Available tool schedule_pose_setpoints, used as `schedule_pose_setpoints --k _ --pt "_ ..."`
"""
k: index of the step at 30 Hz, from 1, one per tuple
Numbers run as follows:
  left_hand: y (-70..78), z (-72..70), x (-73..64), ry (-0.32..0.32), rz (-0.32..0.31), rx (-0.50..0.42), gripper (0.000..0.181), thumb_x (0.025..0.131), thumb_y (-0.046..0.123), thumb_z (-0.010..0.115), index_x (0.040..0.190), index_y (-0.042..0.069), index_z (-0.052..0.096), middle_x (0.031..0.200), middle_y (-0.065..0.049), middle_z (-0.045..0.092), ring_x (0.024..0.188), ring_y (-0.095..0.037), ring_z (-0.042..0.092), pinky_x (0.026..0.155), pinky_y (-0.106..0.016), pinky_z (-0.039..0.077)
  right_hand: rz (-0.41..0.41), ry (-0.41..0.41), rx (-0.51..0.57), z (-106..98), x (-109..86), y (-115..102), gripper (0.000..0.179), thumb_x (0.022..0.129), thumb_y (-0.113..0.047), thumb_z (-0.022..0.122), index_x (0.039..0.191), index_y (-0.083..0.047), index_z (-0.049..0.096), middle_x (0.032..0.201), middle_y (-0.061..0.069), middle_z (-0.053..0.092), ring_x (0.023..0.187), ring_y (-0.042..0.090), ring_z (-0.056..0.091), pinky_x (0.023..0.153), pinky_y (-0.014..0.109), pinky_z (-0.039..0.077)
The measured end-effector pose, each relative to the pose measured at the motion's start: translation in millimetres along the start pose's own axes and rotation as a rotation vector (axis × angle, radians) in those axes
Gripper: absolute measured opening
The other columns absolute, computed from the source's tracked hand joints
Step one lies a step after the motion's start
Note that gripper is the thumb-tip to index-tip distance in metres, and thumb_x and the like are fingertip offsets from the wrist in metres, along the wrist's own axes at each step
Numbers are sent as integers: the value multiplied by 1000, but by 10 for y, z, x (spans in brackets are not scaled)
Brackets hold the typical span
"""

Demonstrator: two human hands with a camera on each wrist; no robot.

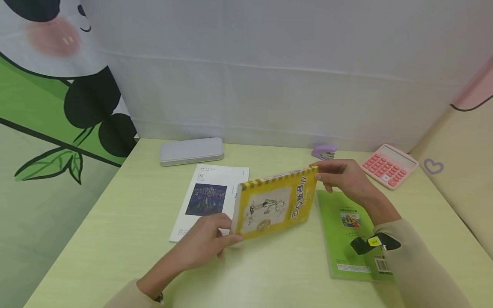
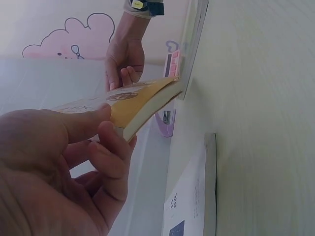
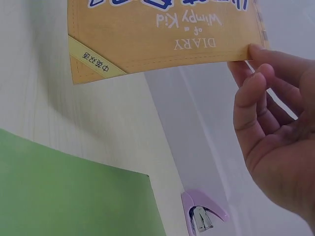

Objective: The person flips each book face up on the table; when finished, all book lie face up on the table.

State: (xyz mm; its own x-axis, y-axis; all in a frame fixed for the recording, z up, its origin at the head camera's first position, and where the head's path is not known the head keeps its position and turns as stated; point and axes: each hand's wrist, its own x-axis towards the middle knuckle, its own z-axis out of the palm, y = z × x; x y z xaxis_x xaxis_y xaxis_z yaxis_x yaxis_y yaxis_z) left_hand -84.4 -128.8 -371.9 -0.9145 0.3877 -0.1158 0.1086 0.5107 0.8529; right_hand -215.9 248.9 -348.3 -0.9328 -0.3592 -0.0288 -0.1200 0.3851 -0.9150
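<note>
A yellow paperback book [image 1: 275,205] is held tilted above the table between both hands, its cover with a cartoon figure facing me. My left hand [image 1: 206,239] pinches its lower left corner, thumb on the cover and fingers behind. At the opposite end, my right hand [image 1: 348,182] pinches the upper corner by the spine. The right wrist view shows "DIARY of a Wimpy Kid" on the cover [image 3: 162,44], upside down. Behind the yellow book's left end lies a white book [image 1: 208,201] with a dark picture. A green book [image 1: 346,235] lies under my right forearm.
A grey flat case [image 1: 191,152] lies at the back left of the table [image 1: 115,239]. At the back right are a purple stapler [image 1: 323,152] and a pink calculator [image 1: 390,167]. A pale curtain [image 1: 269,77] hangs along the table's back edge.
</note>
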Motion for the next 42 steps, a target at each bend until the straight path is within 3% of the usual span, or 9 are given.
schedule_pose_setpoints --k 4,8,10,13,17,26,31,36,42 --pt "11 -4 -9 16 -49 -21 23 96 20 78 117 12 80 108 -7 72 53 -13 54 44 -22 38 34 -17 -14 7 -3 -9 43 103 -19 70 140 1 64 103 -4 75 67 12 59 75 29 50" --pt "42 4 -10 95 -86 -6 37 91 18 83 127 11 76 96 -1 74 55 -13 56 46 -23 40 56 -18 -9 27 0 2 42 103 -18 70 141 0 64 99 -4 73 67 12 58 70 30 50" --pt "55 11 -4 153 -94 16 59 88 16 85 143 9 65 90 2 73 58 -13 57 48 -24 42 55 -10 -6 43 4 5 41 103 -17 69 141 0 64 92 -4 71 66 12 57 69 31 50" --pt "57 16 2 215 -100 24 95 85 12 88 165 15 37 84 6 72 59 -13 56 51 -25 43 58 6 5 78 13 5 42 103 -17 70 141 -2 64 78 -4 65 63 12 56 68 31 49" --pt "45 18 7 237 -99 10 119 84 10 89 171 35 11 81 7 73 60 -14 55 53 -26 44 60 23 49 122 24 28 42 102 -16 71 141 -5 62 68 -4 61 59 12 53 64 30 47" --pt "-9 7 8 195 -120 -64 118 86 10 87 168 46 10 83 3 75 56 -16 56 50 -28 45 63 42 125 205 52 121 30 101 -14 72 129 -6 66 67 -5 64 57 11 51 59 30 47" --pt "-99 -15 22 157 -141 -126 118 87 10 86 168 47 9 85 0 75 56 -17 58 51 -28 47 123 63 66 249 65 179 44 99 -19 76 139 -3 66 92 -1 75 62 10 54 63 29 51" --pt "-204 -54 9 119 -159 -177 118 88 9 85 168 47 7 86 -3 75 54 -16 56 51 -28 47 140 7 -16 272 55 234 53 97 -18 77 148 -12 62 121 13 74 69 12 58 66 31 51" --pt "-290 -100 -1 71 -132 -241 115 90 10 83 171 36 4 85 -6 74 54 -16 55 49 -28 46 115 -59 -30 312 77 326 60 95 -19 78 152 -18 59 128 18 71 76 14 63 69 31 55"
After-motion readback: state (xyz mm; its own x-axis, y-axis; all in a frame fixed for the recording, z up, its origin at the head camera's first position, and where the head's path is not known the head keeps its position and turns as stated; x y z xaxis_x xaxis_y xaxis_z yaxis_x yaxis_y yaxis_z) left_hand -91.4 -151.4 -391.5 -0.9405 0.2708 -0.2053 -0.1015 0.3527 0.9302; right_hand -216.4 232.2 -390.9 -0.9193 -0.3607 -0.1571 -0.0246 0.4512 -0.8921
